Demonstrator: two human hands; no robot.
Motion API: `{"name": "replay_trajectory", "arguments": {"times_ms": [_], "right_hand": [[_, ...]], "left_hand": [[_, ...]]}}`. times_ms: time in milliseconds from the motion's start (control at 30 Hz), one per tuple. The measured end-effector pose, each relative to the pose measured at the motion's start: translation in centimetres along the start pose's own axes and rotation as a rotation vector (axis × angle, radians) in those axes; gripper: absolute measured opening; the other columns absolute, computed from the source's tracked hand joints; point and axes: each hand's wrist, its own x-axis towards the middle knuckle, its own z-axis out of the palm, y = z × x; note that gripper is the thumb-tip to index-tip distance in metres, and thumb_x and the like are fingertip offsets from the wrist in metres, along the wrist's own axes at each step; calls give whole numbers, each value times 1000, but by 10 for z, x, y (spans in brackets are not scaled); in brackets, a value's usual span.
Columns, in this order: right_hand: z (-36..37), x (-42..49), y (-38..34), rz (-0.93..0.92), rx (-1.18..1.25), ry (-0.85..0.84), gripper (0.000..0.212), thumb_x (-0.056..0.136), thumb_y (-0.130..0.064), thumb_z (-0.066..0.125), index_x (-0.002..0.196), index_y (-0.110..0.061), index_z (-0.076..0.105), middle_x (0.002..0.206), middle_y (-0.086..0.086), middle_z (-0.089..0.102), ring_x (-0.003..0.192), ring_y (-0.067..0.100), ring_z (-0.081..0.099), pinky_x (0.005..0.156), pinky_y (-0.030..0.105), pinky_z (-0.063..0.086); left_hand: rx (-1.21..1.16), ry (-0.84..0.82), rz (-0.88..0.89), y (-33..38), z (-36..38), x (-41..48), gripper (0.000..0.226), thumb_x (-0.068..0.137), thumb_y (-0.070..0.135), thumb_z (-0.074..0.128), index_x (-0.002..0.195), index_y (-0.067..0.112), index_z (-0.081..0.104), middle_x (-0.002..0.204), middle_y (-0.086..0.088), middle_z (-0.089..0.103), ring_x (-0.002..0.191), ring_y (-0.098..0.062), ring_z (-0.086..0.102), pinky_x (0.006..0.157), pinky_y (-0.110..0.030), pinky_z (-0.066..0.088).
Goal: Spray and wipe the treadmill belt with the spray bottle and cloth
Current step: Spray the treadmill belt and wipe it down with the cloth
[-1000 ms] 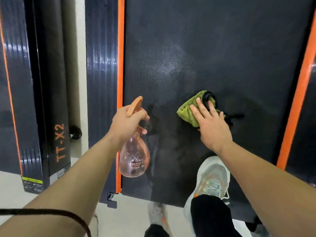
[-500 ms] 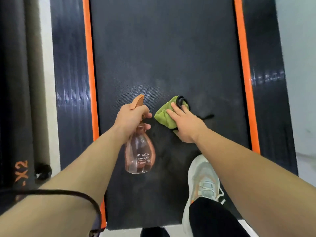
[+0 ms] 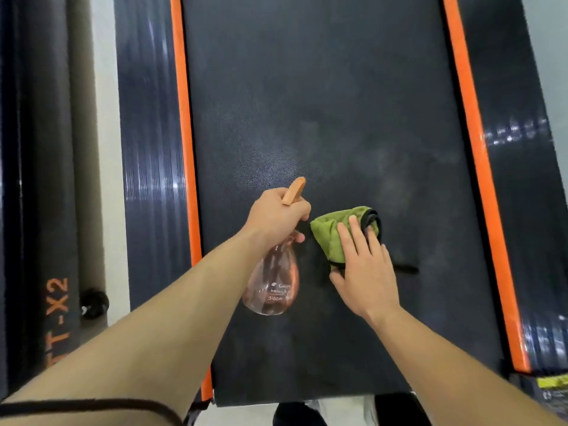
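Note:
The black treadmill belt [image 3: 322, 87] fills the middle of the view between two orange side strips. My left hand [image 3: 278, 218] grips the neck of a clear pinkish spray bottle [image 3: 273, 281] with an orange trigger top, held just above the belt. To its right, my right hand [image 3: 365, 269] presses flat on a folded green cloth [image 3: 330, 235] with a black edge, lying on the belt. Pale misty patches show on the belt beyond the cloth.
Ribbed dark side rails [image 3: 147, 149] flank the belt on both sides. A second dark treadmill marked "TT-X2" [image 3: 57, 315] stands at the left across a strip of light floor [image 3: 106, 87]. A small black wheel [image 3: 93, 302] sits there. The belt's near end [image 3: 307, 398] lies just below my arms.
The view has shifted, so the belt now runs straight up the frame. My shoe has left the belt. My right hand and the cloth slid left, then back right.

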Motion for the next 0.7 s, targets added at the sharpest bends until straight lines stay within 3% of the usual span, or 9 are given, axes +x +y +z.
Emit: {"name": "replay_trajectory", "arguments": {"times_ms": [133,200,300,467,533,633,700], "right_hand": [[25,-13,-2,60,15,117,96,81,-45,68,162,-26,19,170,-1,16,154,32,22,120,53,31],[34,-12,-5,79,43,170,97,77,-43,72,160,-24,26,169,0,21,152,32,26,120,54,32],[40,-10,-3,86,54,200,99,73,-42,78,158,-22,30,168,2,24,150,35,30,119,55,33],[32,2,8,-33,47,201,101,73,-39,82,158,-21,31,167,3,26,150,36,32,118,54,35],[13,32,11,-99,46,196,95,75,-44,75,157,-19,34,167,4,27,148,38,34,118,54,35],[-27,112,1,-170,67,249,86,80,-61,46,154,-19,38,167,5,27,147,39,34,118,52,32],[-60,183,-19,-207,67,268,88,83,-71,41,155,-21,36,168,3,24,149,36,30,121,49,28]], "left_hand": [[34,20,45,15,7,23,21,86,15,67,97,-2,72,96,-6,73,50,-23,69,68,-35,59],[35,50,46,23,8,34,17,89,15,66,93,0,73,80,-1,66,49,-23,67,60,-29,54],[18,63,15,29,7,48,11,88,14,66,85,4,68,68,1,63,45,-24,64,53,-27,50],[47,68,-22,30,9,57,14,85,18,68,76,9,62,62,-4,64,43,-25,64,59,-32,52],[-10,79,-40,27,3,57,12,86,18,69,79,10,64,71,-7,70,44,-26,65,57,-31,51],[-123,98,-57,22,-13,56,8,89,19,70,87,12,66,89,-10,77,47,-27,66,62,-37,50],[-205,114,-50,20,-25,57,3,91,18,70,91,18,67,92,-11,76,48,-27,65,59,-35,49]]}}
